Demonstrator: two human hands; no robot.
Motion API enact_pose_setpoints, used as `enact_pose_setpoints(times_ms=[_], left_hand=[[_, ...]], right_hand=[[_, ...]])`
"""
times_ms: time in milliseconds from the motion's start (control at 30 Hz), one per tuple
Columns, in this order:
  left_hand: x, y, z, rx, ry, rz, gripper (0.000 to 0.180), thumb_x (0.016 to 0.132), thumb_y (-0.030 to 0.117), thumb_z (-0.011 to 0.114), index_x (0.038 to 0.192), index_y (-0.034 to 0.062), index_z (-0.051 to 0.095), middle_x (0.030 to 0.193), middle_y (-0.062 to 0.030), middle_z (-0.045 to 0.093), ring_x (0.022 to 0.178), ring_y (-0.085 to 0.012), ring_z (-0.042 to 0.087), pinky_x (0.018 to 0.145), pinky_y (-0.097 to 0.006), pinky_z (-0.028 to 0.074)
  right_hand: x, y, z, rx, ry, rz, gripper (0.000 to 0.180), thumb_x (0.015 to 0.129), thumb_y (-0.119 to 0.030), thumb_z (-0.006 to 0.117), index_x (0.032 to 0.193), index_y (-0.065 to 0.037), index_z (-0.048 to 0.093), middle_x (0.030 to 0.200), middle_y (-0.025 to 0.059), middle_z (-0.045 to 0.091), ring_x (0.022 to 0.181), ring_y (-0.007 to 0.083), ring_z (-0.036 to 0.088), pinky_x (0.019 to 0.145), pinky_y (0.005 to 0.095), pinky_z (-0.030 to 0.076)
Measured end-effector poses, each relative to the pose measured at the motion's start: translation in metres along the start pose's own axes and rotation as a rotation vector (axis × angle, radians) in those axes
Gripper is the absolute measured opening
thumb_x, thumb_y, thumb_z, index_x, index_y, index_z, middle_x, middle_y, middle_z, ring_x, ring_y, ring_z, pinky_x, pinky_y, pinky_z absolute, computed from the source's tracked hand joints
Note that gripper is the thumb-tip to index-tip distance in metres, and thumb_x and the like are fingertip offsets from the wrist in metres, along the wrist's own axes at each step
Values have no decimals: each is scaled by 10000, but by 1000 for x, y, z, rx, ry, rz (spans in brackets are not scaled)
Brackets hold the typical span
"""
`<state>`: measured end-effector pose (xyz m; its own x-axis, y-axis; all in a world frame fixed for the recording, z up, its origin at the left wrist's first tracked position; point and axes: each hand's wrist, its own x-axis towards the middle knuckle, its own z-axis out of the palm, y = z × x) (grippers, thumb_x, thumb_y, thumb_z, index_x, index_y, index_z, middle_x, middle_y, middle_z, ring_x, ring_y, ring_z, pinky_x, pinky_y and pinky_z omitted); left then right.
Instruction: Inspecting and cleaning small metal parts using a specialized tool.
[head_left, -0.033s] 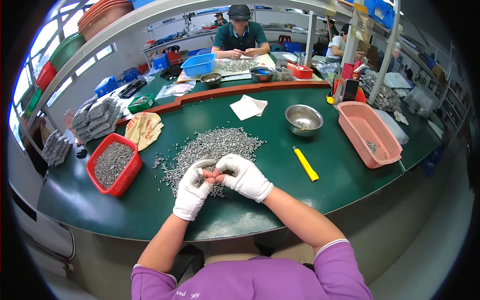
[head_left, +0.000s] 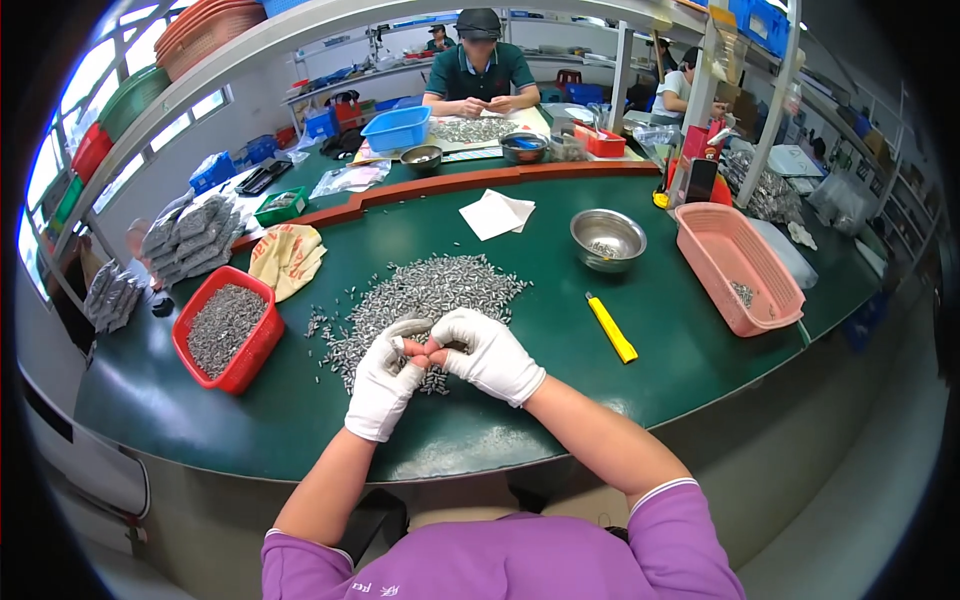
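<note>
A spread heap of small silvery metal cylinders [head_left: 440, 285] lies on the green table in front of me. Over its near edge my left hand [head_left: 385, 380] and my right hand [head_left: 488, 355] meet fingertip to fingertip. Both wear white gloves that leave some fingertips bare. The fingers of each hand are pinched together, and whatever sits between them is too small or too hidden to make out. To the left stands a red plastic basket [head_left: 268, 335] filled with similar small metal pieces. A yellow utility knife [head_left: 611, 328] rests on the table right of the heap.
A steel bowl [head_left: 609, 240] holding a few pieces and a pink basket [head_left: 740, 265] stand to the right. White paper squares [head_left: 496, 215] lie behind the heap; a cream cloth [head_left: 287, 262] and grey bags [head_left: 190, 235] are at left. Across the red ledge [head_left: 500, 177], a person [head_left: 480, 70] sits working.
</note>
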<state>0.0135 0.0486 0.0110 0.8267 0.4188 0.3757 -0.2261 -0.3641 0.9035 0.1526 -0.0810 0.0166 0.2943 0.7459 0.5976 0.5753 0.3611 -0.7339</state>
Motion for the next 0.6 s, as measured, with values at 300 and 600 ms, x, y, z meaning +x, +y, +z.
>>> enact_pose_setpoints(times_ms=[300,600], left_hand=[[1,-21,-4,-462,-20,-128,314,896,298,690,1050,35,616,1308,-103,561,1189,-181,514,1057,-325,347],[5,-13,-10,-255,71,-79,177,879,194,690,951,53,611,1341,-120,528,1110,-162,539,985,-296,400]], right_hand=[[5,-9,1,-318,88,-265,167,779,-140,708,946,-131,707,845,55,655,773,266,634,679,365,519],[4,5,-14,-515,175,-204,269,773,-143,719,1040,-144,691,881,77,655,797,283,639,691,375,531]])
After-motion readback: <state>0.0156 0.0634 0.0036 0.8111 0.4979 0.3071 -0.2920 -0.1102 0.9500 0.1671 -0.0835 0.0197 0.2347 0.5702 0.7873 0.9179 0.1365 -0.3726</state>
